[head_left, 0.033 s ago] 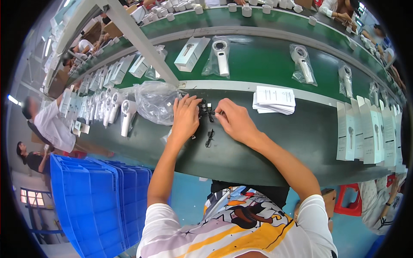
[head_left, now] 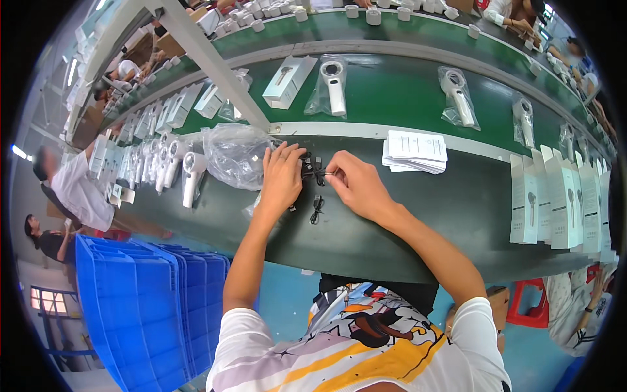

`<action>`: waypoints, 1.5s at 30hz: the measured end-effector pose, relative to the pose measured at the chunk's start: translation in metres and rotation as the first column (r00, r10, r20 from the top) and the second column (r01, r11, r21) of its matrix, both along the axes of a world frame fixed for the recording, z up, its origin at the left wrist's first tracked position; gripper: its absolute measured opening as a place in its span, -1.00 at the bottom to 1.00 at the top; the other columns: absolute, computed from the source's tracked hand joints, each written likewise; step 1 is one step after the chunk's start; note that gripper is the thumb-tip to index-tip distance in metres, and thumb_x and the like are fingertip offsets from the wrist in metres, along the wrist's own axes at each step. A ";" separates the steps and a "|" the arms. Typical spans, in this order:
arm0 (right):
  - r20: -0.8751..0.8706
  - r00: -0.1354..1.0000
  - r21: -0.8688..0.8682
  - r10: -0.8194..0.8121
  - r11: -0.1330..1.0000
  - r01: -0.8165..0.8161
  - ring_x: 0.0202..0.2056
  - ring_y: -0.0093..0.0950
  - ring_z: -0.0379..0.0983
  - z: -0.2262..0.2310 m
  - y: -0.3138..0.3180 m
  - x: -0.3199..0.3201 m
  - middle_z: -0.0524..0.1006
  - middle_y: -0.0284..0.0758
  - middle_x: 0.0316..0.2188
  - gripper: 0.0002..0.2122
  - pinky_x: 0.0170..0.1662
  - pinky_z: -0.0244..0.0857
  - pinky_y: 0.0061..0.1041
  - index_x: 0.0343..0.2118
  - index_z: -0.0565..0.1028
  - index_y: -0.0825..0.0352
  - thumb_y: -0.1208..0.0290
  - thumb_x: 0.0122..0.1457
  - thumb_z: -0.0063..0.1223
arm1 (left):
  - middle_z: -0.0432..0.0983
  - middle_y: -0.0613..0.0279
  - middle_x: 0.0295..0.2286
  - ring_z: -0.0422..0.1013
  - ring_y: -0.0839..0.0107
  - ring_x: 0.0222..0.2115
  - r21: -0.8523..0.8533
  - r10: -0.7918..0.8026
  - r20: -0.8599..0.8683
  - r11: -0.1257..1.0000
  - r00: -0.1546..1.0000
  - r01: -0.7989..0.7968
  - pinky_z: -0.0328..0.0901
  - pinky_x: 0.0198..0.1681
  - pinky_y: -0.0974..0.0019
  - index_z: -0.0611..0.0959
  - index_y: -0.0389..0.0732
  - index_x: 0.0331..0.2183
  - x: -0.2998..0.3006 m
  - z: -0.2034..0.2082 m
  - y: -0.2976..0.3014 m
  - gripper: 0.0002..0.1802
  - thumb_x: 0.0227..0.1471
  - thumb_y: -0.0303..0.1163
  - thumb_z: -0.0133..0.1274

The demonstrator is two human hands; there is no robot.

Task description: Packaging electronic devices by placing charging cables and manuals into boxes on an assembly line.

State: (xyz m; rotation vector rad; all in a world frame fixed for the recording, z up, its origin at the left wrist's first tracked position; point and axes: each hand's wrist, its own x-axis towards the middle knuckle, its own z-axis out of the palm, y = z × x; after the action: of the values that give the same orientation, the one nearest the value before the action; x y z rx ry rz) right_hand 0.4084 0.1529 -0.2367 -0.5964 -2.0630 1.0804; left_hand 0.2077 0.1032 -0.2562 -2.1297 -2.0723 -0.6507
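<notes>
On the dark green worktop [head_left: 405, 222], a small heap of bundled black cables [head_left: 318, 163] lies between my two hands. My left hand [head_left: 283, 175] rests over the left side of the heap with its fingers stretched out, hiding part of it. From the right, my right hand [head_left: 358, 185] pinches the end of one black cable between thumb and fingertips. Closer to me, a single tied black cable [head_left: 317, 210] lies apart. A crumpled clear plastic bag [head_left: 236, 157] sits just left of my left hand. Beyond my right hand is a stack of white printed leaflets [head_left: 415, 150].
Several white handheld fans [head_left: 193, 179] stand at the left; bagged ones [head_left: 336, 91] lie on the green conveyor [head_left: 392, 85]. Upright pale boxes [head_left: 542, 202] line the right. A metal post [head_left: 209, 62] rises ahead. Blue crates [head_left: 130, 307] and a co-worker [head_left: 81, 186] are at left.
</notes>
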 end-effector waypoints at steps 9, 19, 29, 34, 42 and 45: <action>-0.116 0.977 -0.726 0.176 0.656 -0.205 -0.23 -0.49 0.50 -0.052 -0.045 0.042 0.51 -0.21 -0.32 -0.89 -0.15 0.38 -0.54 -0.35 0.37 0.38 0.53 0.14 0.07 | 0.42 0.00 -0.09 0.25 0.01 0.04 -0.044 -0.140 -0.019 0.989 0.990 0.139 0.04 0.17 -0.05 0.51 -0.24 -0.07 0.013 0.001 0.004 -0.67 0.11 -0.47 -0.13; -0.192 0.961 -0.614 0.200 0.739 -0.276 -0.16 -0.54 0.45 -0.046 -0.050 0.036 0.49 -0.16 -0.17 -0.88 -0.07 0.34 -0.53 -0.36 0.34 0.38 0.53 0.15 0.07 | 0.40 -0.07 -0.08 0.32 -0.03 -0.05 0.045 -0.202 0.221 0.979 0.954 0.197 0.20 0.05 0.14 0.49 -0.28 -0.06 0.035 0.034 0.026 -0.64 0.05 -0.45 -0.02; -0.201 0.935 -0.672 -0.293 0.735 0.086 -0.35 -0.61 0.44 -0.018 -0.043 0.161 0.50 -0.35 -0.40 -0.82 -0.24 0.34 -0.62 -0.18 0.46 0.44 0.55 0.15 0.05 | 0.35 -0.09 -0.05 0.24 0.01 0.03 0.020 -0.620 0.031 0.785 0.784 0.620 0.16 0.10 0.09 0.42 -0.37 -0.04 0.140 0.008 0.113 -0.37 -0.13 -0.28 0.23; -0.181 0.829 -0.714 -0.529 0.650 0.259 -0.35 -0.61 0.44 -0.031 -0.044 0.213 0.51 -0.35 -0.38 -0.82 -0.24 0.33 -0.64 -0.17 0.47 0.45 0.56 0.16 0.01 | 0.34 -0.05 -0.02 0.23 0.01 0.03 -0.134 -0.578 0.152 0.791 0.802 0.596 0.16 0.10 0.11 0.41 -0.39 -0.01 0.145 0.014 0.118 -0.38 -0.09 -0.32 0.20; -0.277 0.799 -0.704 -0.533 0.679 0.209 -0.35 -0.62 0.45 -0.020 -0.019 0.216 0.51 -0.36 -0.39 -0.86 -0.25 0.33 -0.64 -0.21 0.47 0.43 0.57 0.17 -0.01 | 0.42 -0.04 -0.04 0.30 0.03 0.00 -0.011 -0.588 0.231 0.795 0.775 0.606 0.15 0.11 0.08 0.52 -0.28 -0.06 0.153 0.013 0.114 -0.53 -0.05 -0.35 0.16; -0.287 0.810 -0.706 -0.511 0.685 0.182 -0.35 -0.61 0.45 -0.019 -0.015 0.213 0.50 -0.35 -0.39 -0.86 -0.23 0.34 -0.63 -0.22 0.46 0.43 0.57 0.17 0.00 | 0.42 0.02 -0.02 0.31 0.07 0.01 0.025 -0.582 0.165 0.810 0.796 0.587 0.11 0.14 0.01 0.52 -0.23 -0.04 0.156 0.009 0.113 -0.55 -0.02 -0.35 0.13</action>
State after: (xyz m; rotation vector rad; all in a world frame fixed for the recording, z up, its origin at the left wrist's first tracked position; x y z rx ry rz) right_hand 0.6219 0.1377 -0.2561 -0.9293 -1.0430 1.5224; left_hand 0.3634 0.2160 -0.2474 -2.8420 -1.4492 -0.8841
